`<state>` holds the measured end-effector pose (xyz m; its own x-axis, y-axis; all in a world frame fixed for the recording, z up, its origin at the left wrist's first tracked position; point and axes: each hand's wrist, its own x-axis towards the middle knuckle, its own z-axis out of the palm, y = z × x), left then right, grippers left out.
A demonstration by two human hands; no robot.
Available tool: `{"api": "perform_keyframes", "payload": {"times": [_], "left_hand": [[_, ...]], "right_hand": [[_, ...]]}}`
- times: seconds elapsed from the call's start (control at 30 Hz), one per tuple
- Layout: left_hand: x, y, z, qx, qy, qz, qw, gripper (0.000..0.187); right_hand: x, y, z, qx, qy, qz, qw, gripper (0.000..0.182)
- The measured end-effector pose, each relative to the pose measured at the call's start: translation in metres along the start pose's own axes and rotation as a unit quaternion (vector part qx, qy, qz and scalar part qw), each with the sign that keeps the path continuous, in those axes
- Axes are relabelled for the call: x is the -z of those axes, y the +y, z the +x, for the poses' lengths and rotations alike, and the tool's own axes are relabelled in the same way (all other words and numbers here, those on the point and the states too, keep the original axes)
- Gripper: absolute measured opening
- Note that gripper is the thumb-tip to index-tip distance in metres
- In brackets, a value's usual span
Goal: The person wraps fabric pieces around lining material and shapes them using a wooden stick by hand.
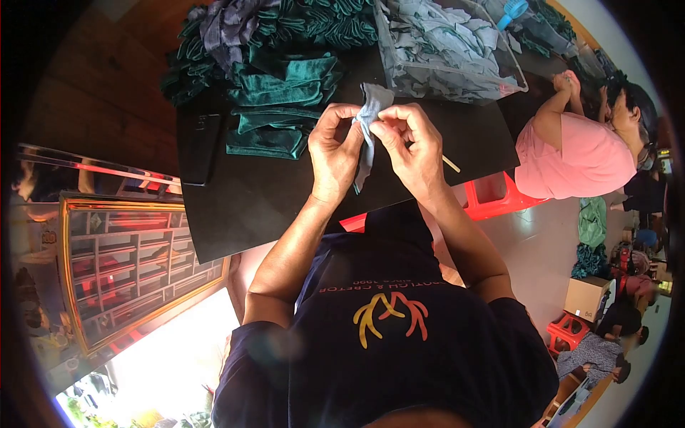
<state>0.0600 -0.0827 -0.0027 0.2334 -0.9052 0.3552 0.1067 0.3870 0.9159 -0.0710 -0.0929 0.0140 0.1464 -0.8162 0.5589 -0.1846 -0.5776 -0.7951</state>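
Above the near part of the black table (264, 207), my left hand (335, 146) and my right hand (414, 146) pinch a narrow grey-blue fabric strip (366, 118) between thumbs and forefingers. The strip is bunched at the fingers; one end sticks up above them and the other hangs below between my hands. Left of my left hand lie folded dark green velvet pieces (267, 143), with more green velvet pieces (285, 78) stacked behind. A clear bin (457, 71) holding many grey fabric pieces stands beyond my right hand.
A dark phone-like slab (200, 146) lies at the table's left. A small pale stick (451, 164) rests right of my right hand. One person in pink (578, 157) sits at the right, near a red stool (492, 196). More people and a cardboard box (586, 296) are farther right.
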Motion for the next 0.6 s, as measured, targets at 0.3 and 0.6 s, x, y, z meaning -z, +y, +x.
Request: {"api": "perform_keyframes", "payload": {"times": [0.3,0.6], "left_hand": [[-0.001,0.001,-0.002,-0.116,0.003,0.097,0.989,0.01],[0.001,0.001,-0.005,-0.165,0.028,0.147,0.975,0.016]], "right_hand": [[0.002,-0.005,0.0,-0.008,0.015,-0.062,0.998,0.023],[0.006,-0.014,0.005,0.013,-0.052,-0.14,0.989,0.02]]}}
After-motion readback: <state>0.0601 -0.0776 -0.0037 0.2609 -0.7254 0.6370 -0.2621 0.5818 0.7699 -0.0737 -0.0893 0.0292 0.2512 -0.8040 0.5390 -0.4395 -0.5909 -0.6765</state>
